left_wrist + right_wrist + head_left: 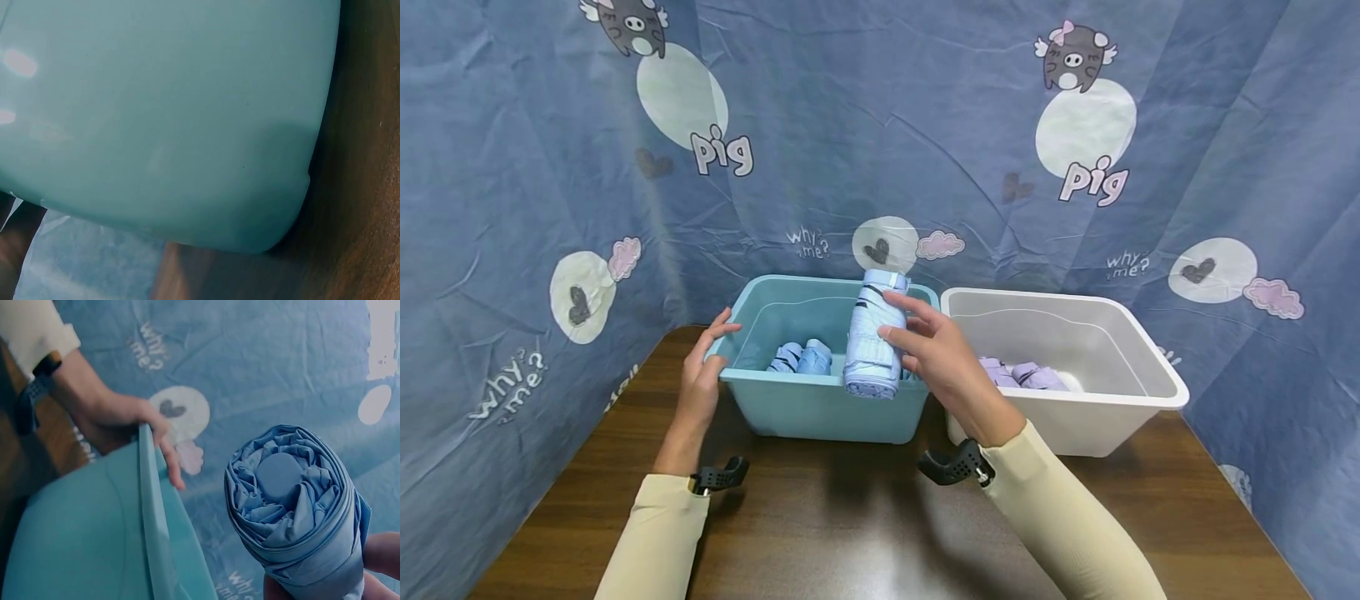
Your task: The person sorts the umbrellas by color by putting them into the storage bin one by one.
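Observation:
My right hand (943, 354) grips a folded light-blue umbrella (874, 337) and holds it above the front rim of the teal bin (831, 408). In the right wrist view, the end of the umbrella (294, 519) shows a round blue cap amid bunched fabric. At the bin's left end my left hand (702, 371) grips the rim, its fingers over the edge, as the right wrist view also shows. Inside the teal bin lie blue rolled bundles (814, 358), partly hidden behind the held umbrella. The left wrist view shows mostly the bin's outer wall (169, 125).
A white bin (1075, 417) stands right beside the teal one and has purple rolled bundles (1037, 377) in it. Both stand on a dark wooden table (820, 525). A blue printed cloth (880, 150) hangs close behind them.

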`<state>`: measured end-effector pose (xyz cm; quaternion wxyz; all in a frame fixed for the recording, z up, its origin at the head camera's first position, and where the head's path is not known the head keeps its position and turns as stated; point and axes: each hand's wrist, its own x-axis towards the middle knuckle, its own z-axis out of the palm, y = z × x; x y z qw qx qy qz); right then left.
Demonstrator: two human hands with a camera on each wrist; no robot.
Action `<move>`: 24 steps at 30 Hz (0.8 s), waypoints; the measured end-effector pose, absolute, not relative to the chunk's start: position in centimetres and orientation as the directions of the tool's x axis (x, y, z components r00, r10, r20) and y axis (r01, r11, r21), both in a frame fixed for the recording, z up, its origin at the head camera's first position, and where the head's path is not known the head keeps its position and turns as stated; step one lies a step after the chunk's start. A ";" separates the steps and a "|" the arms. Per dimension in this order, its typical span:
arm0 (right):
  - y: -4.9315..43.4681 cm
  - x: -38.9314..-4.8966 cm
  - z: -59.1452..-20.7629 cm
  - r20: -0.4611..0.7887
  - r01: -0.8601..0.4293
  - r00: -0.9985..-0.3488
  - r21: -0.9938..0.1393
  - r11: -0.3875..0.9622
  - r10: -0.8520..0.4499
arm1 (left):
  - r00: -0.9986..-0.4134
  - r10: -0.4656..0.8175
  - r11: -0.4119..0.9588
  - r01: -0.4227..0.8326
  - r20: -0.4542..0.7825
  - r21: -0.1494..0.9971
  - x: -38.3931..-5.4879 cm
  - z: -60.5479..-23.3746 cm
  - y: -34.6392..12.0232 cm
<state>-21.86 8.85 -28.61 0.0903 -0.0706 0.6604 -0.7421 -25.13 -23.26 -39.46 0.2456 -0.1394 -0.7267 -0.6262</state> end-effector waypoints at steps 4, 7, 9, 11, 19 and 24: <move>8.1 -23.2 -28.7 -0.012 0.037 -0.980 -0.992 -0.124 -0.199 | -0.842 -0.119 0.171 0.505 0.527 0.846 -26.2 -40.6 -23.8; 7.5 -24.2 -28.8 -0.022 0.043 -0.986 -0.992 -0.121 -0.168 | -0.840 -0.120 0.166 0.508 0.529 0.845 -25.8 -40.2 -23.6; 7.1 -24.8 -28.9 -0.027 0.049 -0.989 -0.989 -0.142 -0.148 | -0.836 -0.114 0.162 0.518 0.537 0.840 -25.3 -39.7 -23.4; 6.8 -25.4 -29.1 -0.038 0.060 -0.991 -0.984 -0.170 -0.130 | -0.834 -0.110 0.161 0.522 0.541 0.837 -24.8 -39.0 -23.1; 5.6 -27.7 -30.2 -0.062 0.071 -0.996 -0.985 -0.160 -0.061 | -0.838 -0.107 0.159 0.516 0.535 0.841 -24.0 -38.4 -22.8; 5.2 -28.7 -30.9 -0.065 0.069 -0.997 -0.990 -0.125 -0.030 | -0.839 -0.106 0.144 0.518 0.533 0.843 -24.2 -38.5 -22.8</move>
